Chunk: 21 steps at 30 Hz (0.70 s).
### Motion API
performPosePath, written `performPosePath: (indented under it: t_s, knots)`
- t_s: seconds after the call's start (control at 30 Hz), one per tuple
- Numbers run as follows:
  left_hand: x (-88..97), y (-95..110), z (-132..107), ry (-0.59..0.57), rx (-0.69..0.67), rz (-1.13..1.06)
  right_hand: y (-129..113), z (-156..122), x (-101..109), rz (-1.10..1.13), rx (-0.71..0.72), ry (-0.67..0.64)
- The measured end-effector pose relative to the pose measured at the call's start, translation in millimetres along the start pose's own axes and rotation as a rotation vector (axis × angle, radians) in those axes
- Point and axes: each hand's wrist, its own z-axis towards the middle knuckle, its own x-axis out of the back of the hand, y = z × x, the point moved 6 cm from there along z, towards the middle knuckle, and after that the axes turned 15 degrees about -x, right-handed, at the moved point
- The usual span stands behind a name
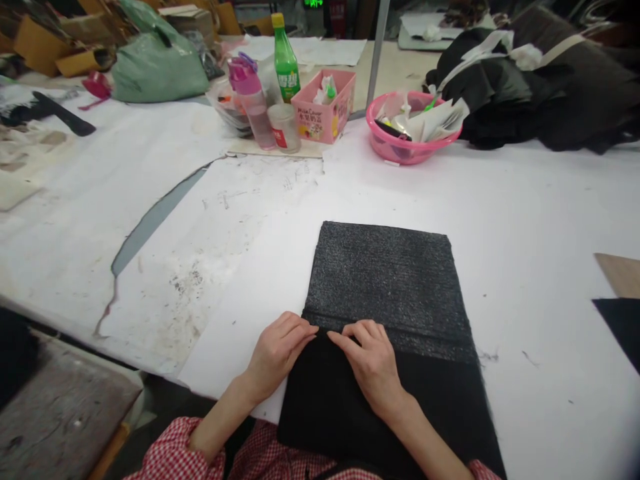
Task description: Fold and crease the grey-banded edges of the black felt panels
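A black piece of fabric (pixel 385 280) lies on the white-covered table, its far part textured and greyish, its near part smooth and plain black. A raised fold or seam crosses it between the two parts. At the left end of that seam, my left hand (pixel 280 350) pinches the fabric edge between thumb and fingers. Close beside it, my right hand (pixel 370 357) rests on the fabric with its fingers bent and its thumb and index finger at the same seam. The near end of the fabric hangs toward my lap.
A pink basin (pixel 413 150) with papers, a pink box (pixel 325 110), a green bottle (pixel 287 63), a purple bottle (pixel 255 107) and a jar (pixel 284 130) stand at the back. Dark fabric (pixel 540 100) is heaped back right. The paper cover (pixel 150 220) is torn on the left.
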Motion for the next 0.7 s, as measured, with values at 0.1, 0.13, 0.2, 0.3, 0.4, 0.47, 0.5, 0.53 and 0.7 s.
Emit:
performPosePath:
  t_s: [0.1, 0.13, 0.2, 0.3, 0.4, 0.47, 0.5, 0.53, 0.7]
  knots:
    - [1.4, -0.8, -3.8, 0.023, -0.012, -0.009, 1.4, 0.4, -0.1, 0.021, 0.007, 0.001]
    - [2.0, -1.1, -4.9, 0.027, -0.012, -0.010, 1.8, 0.5, -0.3, 0.025, 0.010, -0.002]
    - [2.9, -2.0, -7.5, 0.029, -0.009, -0.005, 2.7, 0.6, -0.7, 0.029, 0.011, -0.009]
    - [3.0, -3.5, -11.7, 0.011, -0.031, 0.023, 3.7, 0.4, -0.7, 0.033, 0.008, -0.009]
    - [2.0, -4.9, -15.7, -0.016, -0.069, 0.053, 4.2, 0.4, -1.2, 0.033, 0.009, -0.012]
    - [1.8, -5.8, -17.0, -0.024, -0.080, 0.058, 4.5, 0.8, -1.7, 0.027, 0.008, -0.014]
    - [2.0, -6.1, -17.0, -0.023, -0.084, 0.056, 4.5, 1.0, -1.9, 0.022, 0.009, -0.017]
    - [2.3, -6.2, -16.7, -0.020, -0.086, 0.052, 4.3, 1.2, -2.1, 0.018, 0.012, -0.018]
    - [4.1, -7.4, -14.0, -0.003, -0.084, 0.026, 1.7, 1.8, -1.9, 0.024, 0.043, -0.023]
